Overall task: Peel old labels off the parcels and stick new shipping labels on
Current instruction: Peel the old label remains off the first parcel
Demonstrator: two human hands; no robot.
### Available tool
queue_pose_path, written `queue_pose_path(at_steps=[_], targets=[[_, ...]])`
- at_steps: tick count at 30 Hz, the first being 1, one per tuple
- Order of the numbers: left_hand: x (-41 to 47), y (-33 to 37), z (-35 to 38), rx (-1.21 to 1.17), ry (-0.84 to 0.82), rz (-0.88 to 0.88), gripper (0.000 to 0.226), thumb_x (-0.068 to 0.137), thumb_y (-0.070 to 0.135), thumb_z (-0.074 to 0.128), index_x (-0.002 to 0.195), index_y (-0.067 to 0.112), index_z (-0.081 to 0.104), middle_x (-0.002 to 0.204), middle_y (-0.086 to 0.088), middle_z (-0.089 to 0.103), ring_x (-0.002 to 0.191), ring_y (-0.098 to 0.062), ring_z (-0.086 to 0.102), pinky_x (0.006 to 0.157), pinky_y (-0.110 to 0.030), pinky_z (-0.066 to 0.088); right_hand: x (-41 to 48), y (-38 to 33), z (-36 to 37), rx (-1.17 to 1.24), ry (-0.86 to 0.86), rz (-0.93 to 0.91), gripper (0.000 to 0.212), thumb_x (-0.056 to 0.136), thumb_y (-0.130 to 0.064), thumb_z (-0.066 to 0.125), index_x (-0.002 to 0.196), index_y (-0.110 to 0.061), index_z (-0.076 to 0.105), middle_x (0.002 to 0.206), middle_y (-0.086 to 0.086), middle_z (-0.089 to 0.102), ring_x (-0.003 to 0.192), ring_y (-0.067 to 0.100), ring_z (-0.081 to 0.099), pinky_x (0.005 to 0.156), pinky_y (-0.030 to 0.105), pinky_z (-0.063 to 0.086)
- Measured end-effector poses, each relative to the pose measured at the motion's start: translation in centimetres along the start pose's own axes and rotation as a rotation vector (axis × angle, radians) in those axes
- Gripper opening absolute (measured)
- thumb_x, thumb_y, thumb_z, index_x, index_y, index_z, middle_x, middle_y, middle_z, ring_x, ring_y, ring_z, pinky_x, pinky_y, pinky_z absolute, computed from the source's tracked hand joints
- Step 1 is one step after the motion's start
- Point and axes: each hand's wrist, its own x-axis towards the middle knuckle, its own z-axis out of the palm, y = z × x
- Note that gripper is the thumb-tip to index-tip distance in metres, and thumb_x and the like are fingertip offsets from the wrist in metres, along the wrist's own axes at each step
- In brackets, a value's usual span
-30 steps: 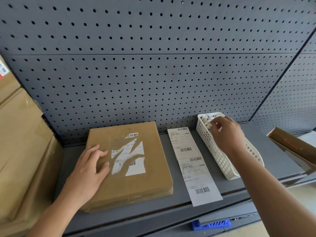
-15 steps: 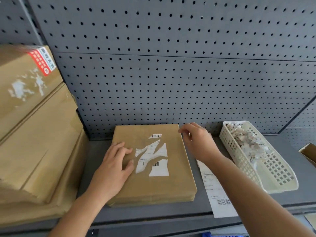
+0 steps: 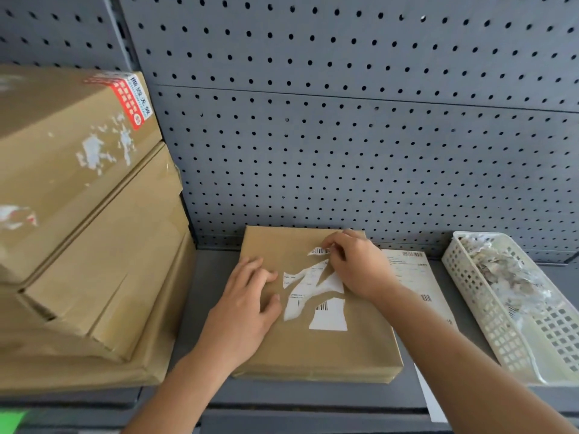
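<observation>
Stacked boxes (image 3: pixel 87 214): left of the parcel, brown cartons piled askew; the top one shows white label residue.
Left hand (image 3: pixel 247 305): flat on the parcel's left part, fingers loosely spread, pressing down.
Parcel (image 3: pixel 313 349): flat and brown, lying on the shelf.
Old label (image 3: pixel 313 289): torn white scraps on the parcel's middle.
Right hand (image 3: pixel 360 270): fingertips curled, pinching the label's top barcode scrap.
Doing it well: peel low and slowly along the cardboard while the pressing hand stays close, so scraps probably tear less.
New labels (image 3: pixel 413 277): printed strip just right of the parcel.
Basket (image 3: pixel 488 308): farther right, white, holding peeled scraps.
Shelf (image 3: pixel 206 292): grey metal.
Pegboard (image 3: pixel 344 136): grey, behind the parcel.
</observation>
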Motion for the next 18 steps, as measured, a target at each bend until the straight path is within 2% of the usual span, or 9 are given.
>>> queue_pose_path(at_steps=[4, 10, 18], targets=[[0.0, -0.1, 0.0, 0.002, -0.005, -0.002, 0.034, 0.102, 0.042, 0.044, 0.135, 0.036, 0.046, 0.160, 0.025, 0.012, 0.148, 0.012, -0.007, 0.093, -0.028, 0.046, 0.2, -0.1, 0.5, -0.015, 0.053, 0.033, 0.020, 0.095, -0.014, 0.051, 0.103, -0.018, 0.069, 0.104, -0.005, 0.063, 0.090, 0.019, 0.059, 0.074, 0.035, 0.051], [0.0, 0.0, -0.1, 0.004, -0.012, 0.004, 0.033, 0.102, 0.042, 0.044, 0.135, 0.036, 0.045, 0.160, 0.025, 0.011, 0.147, 0.012, -0.009, 0.090, -0.025, 0.041, 0.0, 0.1, 1.1, -0.009, 0.164, 0.062, 0.017, 0.093, -0.008, 0.050, 0.089, -0.008, 0.067, 0.089, 0.004, 0.061, 0.078, 0.025, 0.058, 0.073, 0.040, 0.051], [0.0, 0.0, -0.1, 0.012, -0.018, -0.001, 0.034, 0.103, 0.043, 0.043, 0.136, 0.036, 0.044, 0.161, 0.025, 0.010, 0.148, 0.011, -0.010, 0.091, -0.025, 0.042, -0.5, -0.8, 1.6, -0.032, 0.229, 0.099, 0.021, 0.092, -0.005, 0.052, 0.086, -0.006, 0.072, 0.087, 0.006, 0.064, 0.072, 0.025, 0.057, 0.062, 0.030, 0.040]])
